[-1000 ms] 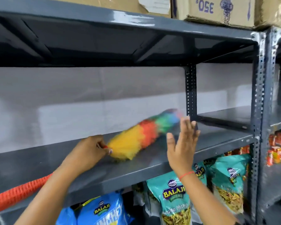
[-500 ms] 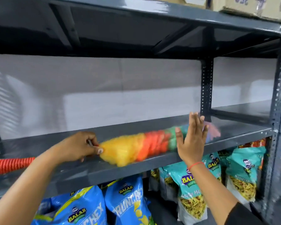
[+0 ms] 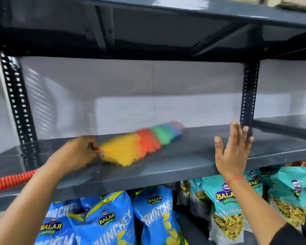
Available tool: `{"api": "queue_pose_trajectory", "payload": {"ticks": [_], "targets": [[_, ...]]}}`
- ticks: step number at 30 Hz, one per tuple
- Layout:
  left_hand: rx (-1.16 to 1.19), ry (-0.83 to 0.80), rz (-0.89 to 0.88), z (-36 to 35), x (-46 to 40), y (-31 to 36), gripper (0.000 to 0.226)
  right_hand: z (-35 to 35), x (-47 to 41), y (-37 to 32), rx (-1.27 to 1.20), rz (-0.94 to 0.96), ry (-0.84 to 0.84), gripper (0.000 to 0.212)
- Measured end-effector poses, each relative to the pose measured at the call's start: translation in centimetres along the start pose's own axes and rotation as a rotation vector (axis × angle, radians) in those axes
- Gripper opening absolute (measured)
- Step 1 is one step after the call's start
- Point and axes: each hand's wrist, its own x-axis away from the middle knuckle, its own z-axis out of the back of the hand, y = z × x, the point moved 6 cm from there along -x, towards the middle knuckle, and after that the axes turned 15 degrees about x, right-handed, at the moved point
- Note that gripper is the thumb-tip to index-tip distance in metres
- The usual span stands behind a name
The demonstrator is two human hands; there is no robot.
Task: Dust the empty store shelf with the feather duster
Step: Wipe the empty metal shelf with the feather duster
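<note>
A rainbow feather duster (image 3: 140,144) lies blurred across the grey metal shelf (image 3: 193,156), its yellow end nearest me and its blue and pink tip toward the back. My left hand (image 3: 78,152) is shut on the duster at the base of the feathers, and its ribbed orange handle (image 3: 11,181) runs back under my forearm to the left. To the right of the duster, my right hand (image 3: 235,149) is raised open with fingers up, in front of the shelf's front edge and holding nothing.
Blue snack bags (image 3: 102,220) and teal snack bags (image 3: 226,204) fill the shelf below. Perforated dark uprights (image 3: 18,103) (image 3: 249,92) stand at the back corners. Another shelf board (image 3: 166,32) hangs close overhead, and a neighbouring shelf (image 3: 286,122) continues on the right.
The duster's head has swept left and toward the back of the shelf, away from my right hand. My view has shifted left. My right hand stays raised and open.
</note>
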Motion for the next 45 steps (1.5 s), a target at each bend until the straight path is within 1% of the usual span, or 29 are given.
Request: {"api": "queue_pose_trajectory", "payload": {"ticks": [1, 2, 3, 5, 6, 7, 8, 10, 12, 13, 15, 17, 19, 21, 23, 25, 27, 30, 32, 34, 37, 39, 40, 42, 43, 45], "targets": [[-0.012, 0.052, -0.032, 0.9, 0.4, 0.2, 0.023, 0.0, 0.1, 0.0, -0.007, 0.000, 0.007, 0.068], [0.008, 0.058, -0.060, 1.5, 0.8, 0.5, 0.023, 0.0, 0.1, 0.1, -0.018, -0.007, 0.018, 0.068], [0.058, 0.027, -0.067, 1.8, 1.4, 0.5, 0.022, 0.1, 0.1, 0.0, -0.038, -0.019, 0.027, 0.067], [0.107, -0.072, -0.017, 1.9, 2.9, 0.0, 0.018, 0.4, 0.2, -0.9, -0.087, -0.021, 0.028, 0.066], [0.080, -0.093, 0.013, 1.9, 3.5, -0.5, 0.017, 0.5, 0.3, -1.7, -0.101, 0.006, 0.023, 0.066], [0.023, -0.081, 0.040, 2.2, 3.9, -1.1, 0.019, 0.5, 0.5, -2.6, -0.106, 0.048, 0.012, 0.067], [-0.050, -0.036, 0.069, 2.7, 4.2, -1.5, 0.021, 0.6, 0.6, -3.6, -0.109, 0.093, -0.001, 0.067], [-0.167, 0.114, 0.109, 4.4, 4.6, -1.8, 0.027, 0.8, 0.9, -5.4, -0.107, 0.167, -0.011, 0.067], [-0.119, 0.225, 0.105, 5.9, 5.3, -1.9, 0.029, 1.0, 1.3, -7.0, -0.119, 0.206, 0.002, 0.066], [-0.064, 0.238, 0.099, 6.1, 5.9, -1.8, 0.028, 1.1, 1.6, -8.0, -0.135, 0.224, 0.004, 0.066], [-0.007, 0.170, 0.097, 5.0, 7.0, -1.4, 0.025, 1.3, 2.4, -10.4, -0.156, 0.297, 0.001, 0.063], [-0.062, 0.114, 0.140, 4.0, 7.6, -1.4, 0.026, 1.4, 3.4, -13.0, -0.161, 0.403, -0.002, 0.060], [-0.159, 0.172, 0.227, 4.5, 8.3, -1.7, 0.030, 1.5, 4.5, -15.3, -0.158, 0.509, -0.021, 0.059], [-0.214, 0.296, 0.278, 5.8, 9.0, -1.9, 0.035, 1.5, 5.5, -17.1, -0.155, 0.567, -0.032, 0.060], [-0.227, 0.355, 0.288, 5.9, 10.0, -1.8, 0.036, 1.6, 6.3, -18.6, -0.172, 0.572, -0.043, 0.060], [-0.223, 0.328, 0.312, 5.0, 10.9, -1.9, 0.034, 1.8, 6.8, -19.9, -0.213, 0.567, -0.061, 0.058], [-0.245, 0.316, 0.378, 5.2, 11.9, -2.3, 0.033, 2.1, 7.3, -21.4, -0.251, 0.589, -0.076, 0.056], [-0.358, 0.445, 0.436, 7.3, 13.7, -1.9, 0.030, 2.2, 8.1, -23.2, -0.268, 0.622, -0.111, 0.057], [-0.465, 0.523, 0.388, 7.8, 14.8, -0.8, 0.024, 2.0, 8.5, -23.9, -0.255, 0.633, -0.126, 0.058], [-0.453, 0.497, 0.378, 7.6, 15.5, -0.7, 0.024, 2.0, 8.9, -24.6, -0.253, 0.647, -0.131, 0.059], [-0.431, 0.394, 0.493, 7.9, 16.5, -2.2, 0.024, 1.9, 9.3, -25.3, -0.272, 0.669, -0.139, 0.059], [-0.490, 0.451, 0.535, 9.4, 17.0, -2.7, 0.020, 1.7, 9.2, -25.3, -0.271, 0.656, -0.152, 0.060], [-0.513, 0.502, 0.529, 10.2, 17.3, -2.7, 0.022, 1.6, 9.2, -25.3, -0.268, 0.650, -0.157, 0.061], [-0.501, 0.580, 0.484, 11.0, 17.8, -2.6, 0.016, 1.4, 9.3, -25.3, -0.259, 0.653, -0.168, 0.061], [-0.474, 0.586, 0.470, 11.0, 17.9, -2.5, 0.019, 1.3, 9.3, -25.3, -0.257, 0.650, -0.175, 0.061], [-0.448, 0.531, 0.484, 10.3, 18.3, -3.0, 0.023, 1.3, 9.3, -25.3, -0.257, 0.648, -0.178, 0.061]]}}
